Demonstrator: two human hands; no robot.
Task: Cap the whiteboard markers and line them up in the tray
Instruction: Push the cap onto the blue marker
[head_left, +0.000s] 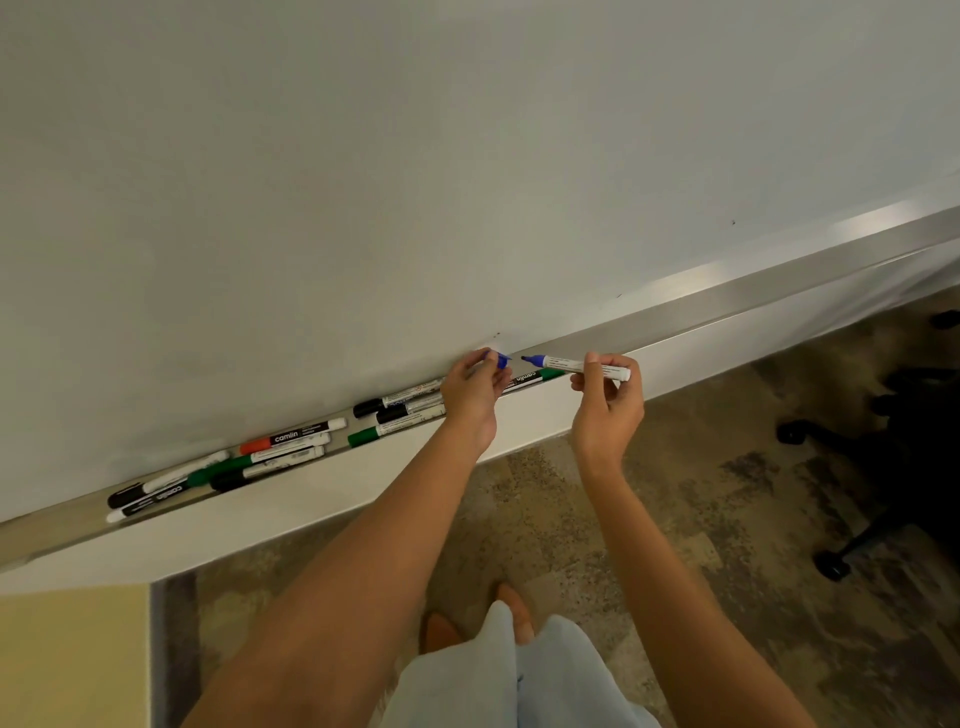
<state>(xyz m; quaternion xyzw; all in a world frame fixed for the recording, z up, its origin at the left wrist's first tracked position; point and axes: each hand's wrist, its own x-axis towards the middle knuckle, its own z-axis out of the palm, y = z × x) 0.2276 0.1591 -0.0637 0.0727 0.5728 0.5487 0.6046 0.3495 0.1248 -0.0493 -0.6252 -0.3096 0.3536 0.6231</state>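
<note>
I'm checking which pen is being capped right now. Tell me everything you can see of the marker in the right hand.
The blue marker is a white plastic barrel with small dark print and a blue collar, ending in a bare dark tip: it is uncapped. It lies almost level above the tray, tip pointing left toward the blue cap pinched in the left hand; a gap separates them. The right hand grips it near its white rear end.

Mottled brown and grey floor (675, 519) below the wall, partly in shadow. Black office chair base (883, 467) with castor wheels at the right edge, dark and hard to see in detail. Pale yellow surface (72, 654) in the lower left corner. Light blue trousers (519, 675) and orange-brown shoes (441, 631) at the bottom centre.
</note>
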